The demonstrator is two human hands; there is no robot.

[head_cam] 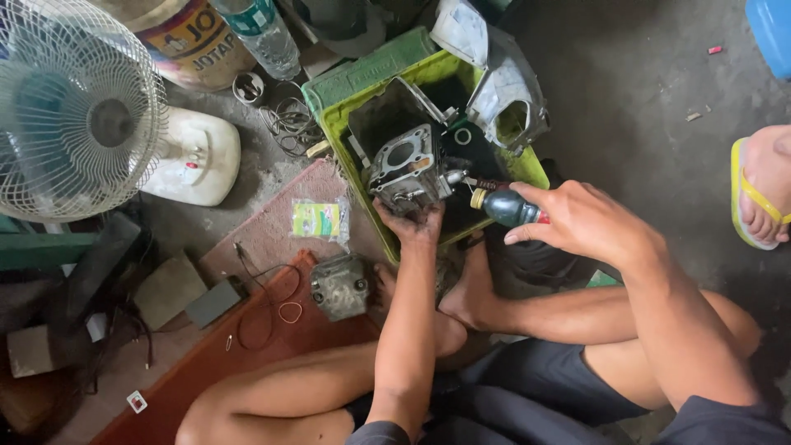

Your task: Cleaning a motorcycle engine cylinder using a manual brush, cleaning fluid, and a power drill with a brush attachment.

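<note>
I see left hand (pixel 414 221) fingers gripping engine cylinder (pixel 405 171) from below, over green tray (pixel 354 124) | right hand (pixel 583 221) fingers closed round dark bottle (pixel 507 208), nozzle beside cylinder | tray rim under knuckles, tight.

We sit on the floor with a tray (pixel 334 124) straight ahead of us. Our left hand (pixel 412 224) holds an engine block (pixel 408 169) over the tray's near edge; our right hand (pixel 581 222), just to its right, holds a bottle (pixel 504 206) whose neck points left at the block. A metal cover (pixel 507 99) rests on the tray's far right corner. Left of the tray, a packet (pixel 320 220) lies on a mat (pixel 264 239), and a smaller engine part (pixel 339 286) sits nearer us, beside our foot (pixel 470 297). A fan (pixel 78 111) stands at far left, a bucket (pixel 189 41) and a water bottle (pixel 264 33) behind it. Another person's sandalled foot (pixel 762 185) is at the right edge.
</note>
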